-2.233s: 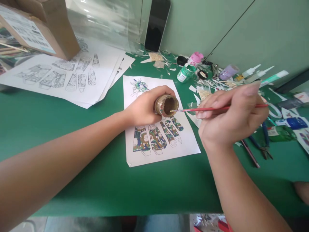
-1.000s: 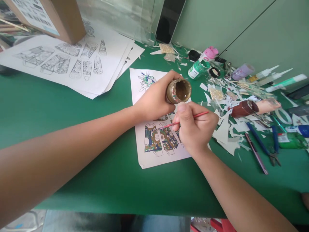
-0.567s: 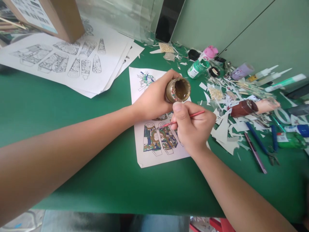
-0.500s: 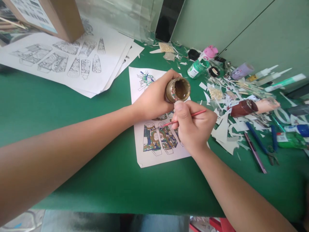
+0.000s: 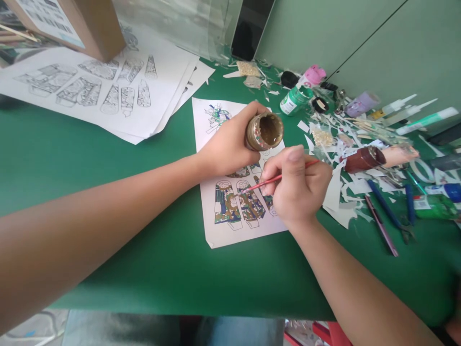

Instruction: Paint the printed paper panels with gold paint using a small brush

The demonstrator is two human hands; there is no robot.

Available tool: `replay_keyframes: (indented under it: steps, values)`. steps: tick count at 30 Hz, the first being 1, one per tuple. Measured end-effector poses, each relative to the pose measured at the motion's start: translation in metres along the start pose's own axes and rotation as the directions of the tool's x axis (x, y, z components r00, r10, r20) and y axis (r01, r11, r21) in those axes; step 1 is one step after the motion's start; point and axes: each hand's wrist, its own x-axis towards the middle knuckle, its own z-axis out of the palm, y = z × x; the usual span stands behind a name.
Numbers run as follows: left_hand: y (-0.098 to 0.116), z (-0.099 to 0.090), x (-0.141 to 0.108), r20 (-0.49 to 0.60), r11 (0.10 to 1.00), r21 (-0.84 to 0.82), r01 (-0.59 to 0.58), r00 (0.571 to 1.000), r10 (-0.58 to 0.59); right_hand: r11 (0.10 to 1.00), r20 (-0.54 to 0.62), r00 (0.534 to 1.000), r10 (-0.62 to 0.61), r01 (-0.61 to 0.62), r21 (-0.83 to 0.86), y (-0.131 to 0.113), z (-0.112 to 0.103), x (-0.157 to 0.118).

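Note:
My left hand (image 5: 230, 144) is wrapped round an uncapped paint jar (image 5: 264, 132) with brownish-gold paint inside, its mouth tipped toward me. In my right hand (image 5: 298, 187) is a thin red paintbrush (image 5: 268, 181), pinched between thumb and fingers. The brush tip is at the painted figures on a white printed sheet (image 5: 212, 235); whether it touches the paper I cannot tell. Brown, blue and green patches colour several of the sheet's outlined shapes. My left hand and the jar cover the sheet's upper right part.
Printed line-drawing sheets (image 5: 133, 125) lie at the upper left under a cardboard box (image 5: 97, 33). Paper scraps (image 5: 342, 216), a green paint jar (image 5: 295, 101), a dark red jar (image 5: 363, 159), pliers (image 5: 391, 214) and a pen (image 5: 382, 226) crowd the right of the green table (image 5: 144, 269).
My right hand has shifted a little right and down, away from the jar, with the paintbrush in it. The left hand and jar have stayed nearly still.

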Motion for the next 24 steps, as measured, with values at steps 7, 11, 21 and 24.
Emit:
replay_keyframes:
  steps: [7,11,21,24]
  values:
    - [-0.0013,0.0007,-0.0004,-0.001,1.000,-0.005,-0.005,1.000,0.005,0.983,-0.008,0.989,0.147,-0.145,0.114,0.0023,0.0004,0.0014]
    - [-0.0025,0.0005,-0.0006,0.010,1.000,0.008,-0.002,1.000,0.002,0.952,0.009,0.978,0.207,-0.204,0.229,0.0040,0.0006,0.0003]
    - [-0.0027,-0.0003,-0.0001,0.013,1.000,0.027,0.004,1.000,-0.004,0.933,-0.003,0.990,0.144,-0.135,0.334,0.0056,0.0011,0.0021]
    - [-0.0022,-0.0012,0.0001,0.021,1.000,0.024,0.000,1.000,0.000,0.938,-0.010,0.986,0.164,-0.153,0.311,0.0079,0.0001,0.0006]
